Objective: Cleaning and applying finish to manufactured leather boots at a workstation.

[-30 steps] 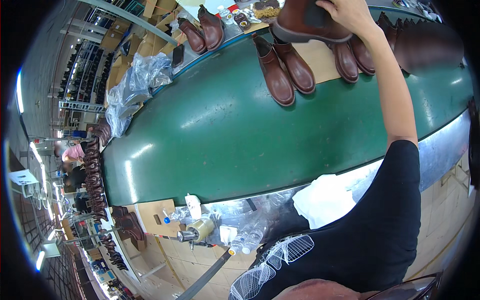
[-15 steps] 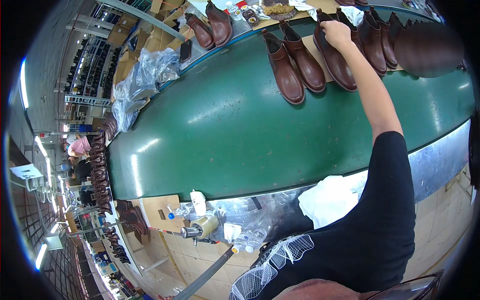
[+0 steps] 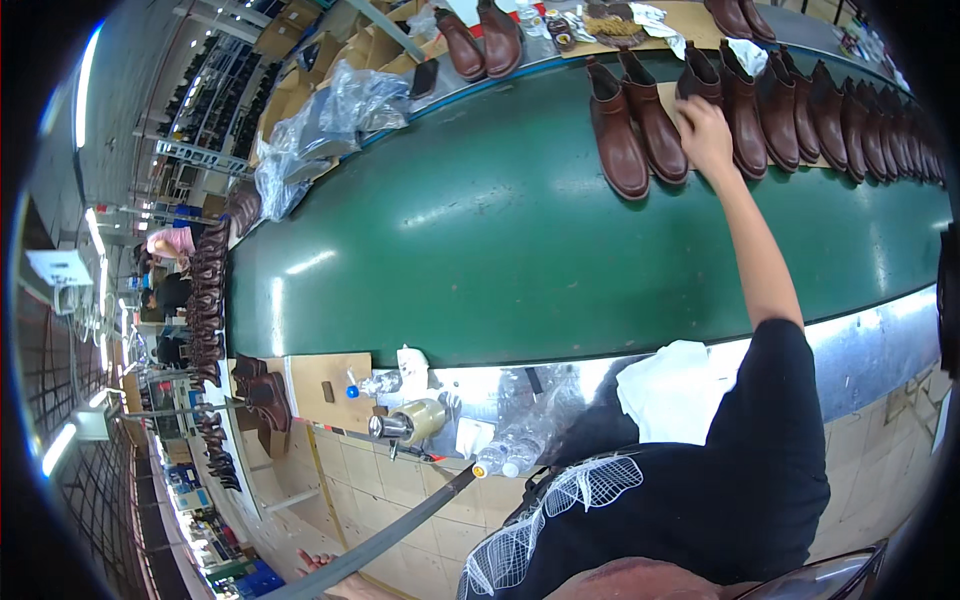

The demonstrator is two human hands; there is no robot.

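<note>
Near the far edge of the green conveyor belt (image 3: 480, 250), my right hand (image 3: 708, 138) lies over the front of a brown leather ankle boot (image 3: 698, 80). Its fingers look loosely spread on or just above the boot, and nothing shows gripped in them. The hand and wrist hide the boot's toe. To the left stands a matching pair, a nearer boot (image 3: 622, 150) and its mate (image 3: 656, 130). Another brown boot (image 3: 745, 130) stands to the right. At the lower left, beside a grey metal bar, my left hand (image 3: 318, 565) shows partly, its fingers apart and holding nothing.
A long row of boots (image 3: 855, 125) runs along the far right. Beyond the belt are another pair (image 3: 500, 40), a phone (image 3: 425, 78) and clear plastic bags (image 3: 345, 110). On the near metal ledge lie a white cloth (image 3: 670, 390), a tape dispenser (image 3: 415, 420) and plastic bottles (image 3: 515, 455).
My right hand has left the top of the boot's shaft and come lower, over its front. The view has shifted, and more of my left hand now shows at the lower left.
</note>
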